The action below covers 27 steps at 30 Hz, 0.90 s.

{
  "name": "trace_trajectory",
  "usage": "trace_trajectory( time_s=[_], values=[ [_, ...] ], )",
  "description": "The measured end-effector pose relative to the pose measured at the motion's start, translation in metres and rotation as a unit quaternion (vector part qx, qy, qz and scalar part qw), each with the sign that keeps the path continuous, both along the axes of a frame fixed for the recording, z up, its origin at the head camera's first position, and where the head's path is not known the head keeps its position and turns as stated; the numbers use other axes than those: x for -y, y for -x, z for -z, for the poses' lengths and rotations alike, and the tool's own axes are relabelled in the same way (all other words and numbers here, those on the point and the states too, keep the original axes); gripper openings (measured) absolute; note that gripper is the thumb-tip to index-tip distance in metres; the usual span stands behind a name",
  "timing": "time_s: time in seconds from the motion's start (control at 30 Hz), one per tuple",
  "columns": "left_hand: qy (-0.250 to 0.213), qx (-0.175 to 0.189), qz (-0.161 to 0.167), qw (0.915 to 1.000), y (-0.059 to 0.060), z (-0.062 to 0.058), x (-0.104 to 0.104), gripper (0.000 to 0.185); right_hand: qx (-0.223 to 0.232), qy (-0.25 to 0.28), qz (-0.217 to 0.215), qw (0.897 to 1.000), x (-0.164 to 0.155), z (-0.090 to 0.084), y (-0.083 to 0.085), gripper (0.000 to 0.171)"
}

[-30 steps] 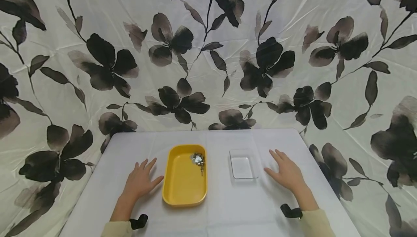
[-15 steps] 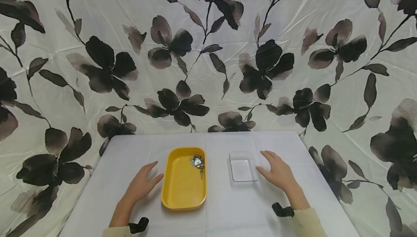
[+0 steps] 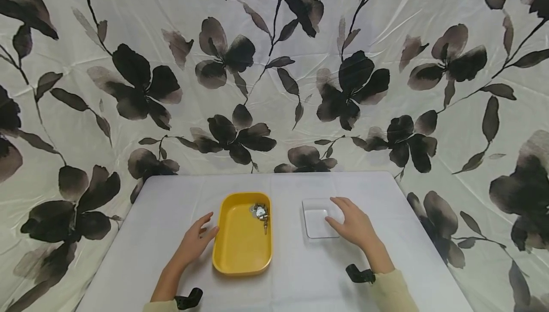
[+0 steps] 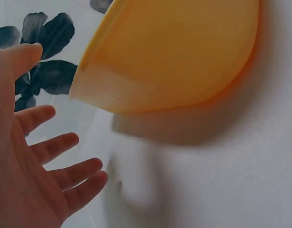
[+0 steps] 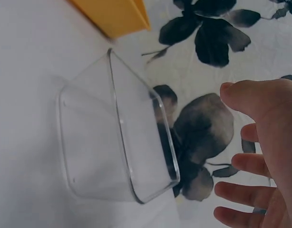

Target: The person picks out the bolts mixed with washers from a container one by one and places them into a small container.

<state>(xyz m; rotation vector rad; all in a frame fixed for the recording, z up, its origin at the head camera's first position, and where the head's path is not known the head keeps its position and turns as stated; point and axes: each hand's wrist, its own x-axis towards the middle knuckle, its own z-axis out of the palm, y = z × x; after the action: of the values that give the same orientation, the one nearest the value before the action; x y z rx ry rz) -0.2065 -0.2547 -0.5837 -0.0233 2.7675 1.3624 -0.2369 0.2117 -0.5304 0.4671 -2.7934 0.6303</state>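
A yellow tray (image 3: 240, 255) lies on the white table (image 3: 291, 283), with a bunch of metal keys (image 3: 259, 213) at its far right corner. My left hand (image 3: 196, 241) hovers by the tray's left rim with straight, spread fingers, and the left wrist view shows the tray's wall (image 4: 174, 61) just beyond my left hand (image 4: 36, 166). To the right stands a small clear plastic dish (image 3: 315, 221), holding nothing. My right hand (image 3: 351, 224) reaches over its right edge, fingers relaxed. The right wrist view shows the dish (image 5: 112, 142) and my right hand (image 5: 265, 156) apart from it.
A floral cloth (image 3: 274, 64) with dark flowers hangs behind and around the table. Black straps (image 3: 359, 275) sit on both wrists. The table's far edge runs just behind the tray and dish.
Both hands have lifted from flat on the table and moved inward: the left toward the tray's rim, the right over the clear dish's right edge.
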Motion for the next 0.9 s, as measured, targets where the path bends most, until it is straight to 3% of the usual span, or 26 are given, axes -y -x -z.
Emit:
trace_trajectory(
  time_s=[0.23, 0.6, 0.73, 0.9],
  values=[
    [-0.020, 0.026, -0.016, 0.9993, -0.002, 0.007, -0.004, 0.066, 0.015, 0.015, -0.010, 1.000, 0.014, -0.001, -0.002, 0.056],
    [-0.058, 0.034, -0.028, 0.9973, 0.000, 0.003, -0.016, 0.066, 0.023, 0.049, -0.031, 0.998, 0.051, 0.001, -0.004, 0.053],
    [-0.057, 0.017, -0.021, 0.9980, 0.001, 0.003, -0.020, 0.068, 0.019, 0.057, -0.040, 0.997, 0.069, 0.000, -0.004, 0.052],
    [-0.003, -0.026, -0.006, 0.9996, 0.002, -0.001, -0.024, 0.074, 0.026, 0.072, -0.048, 0.996, 0.089, -0.002, -0.007, 0.050]
  ],
)
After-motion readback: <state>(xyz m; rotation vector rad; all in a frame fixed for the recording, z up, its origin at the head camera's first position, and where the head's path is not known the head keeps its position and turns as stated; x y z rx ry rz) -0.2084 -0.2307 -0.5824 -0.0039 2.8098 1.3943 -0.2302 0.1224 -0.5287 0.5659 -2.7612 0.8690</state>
